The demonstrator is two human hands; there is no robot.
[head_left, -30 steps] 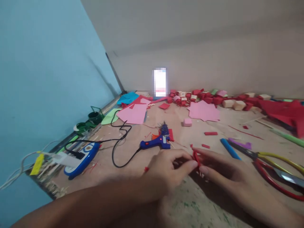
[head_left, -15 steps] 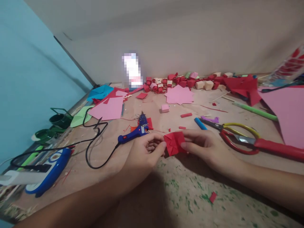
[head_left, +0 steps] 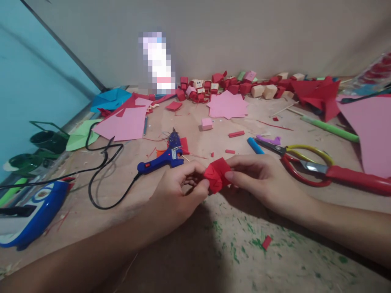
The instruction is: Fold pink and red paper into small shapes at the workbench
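Between my two hands is a small piece of creased red paper (head_left: 217, 176), partly folded up at its sides. My left hand (head_left: 186, 185) pinches its left edge between thumb and fingers. On the opposite edge, the thumb and fingers of my right hand (head_left: 259, 175) grip it; the fingertips behind the paper are hidden. Beyond my left hand lies a blue glue gun (head_left: 159, 160) with a black cord. Scissors (head_left: 288, 156) with red and yellow handles rest to the right of my right hand, near a blue paper roll (head_left: 255, 145).
A pink paper cube (head_left: 207, 123) sits mid-table. Several small red and cream paper cubes (head_left: 244, 88) line the wall, beside a propped, blurred phone (head_left: 159, 65). Pink paper sheets (head_left: 227, 105) lie in front. A blue and white device (head_left: 45, 215) stands at left; a red scrap (head_left: 266, 242) lies near me.
The red paper has gone from nearly flat to more folded, its sides bent up. Both hands keep their hold. The camera view has shifted slightly.
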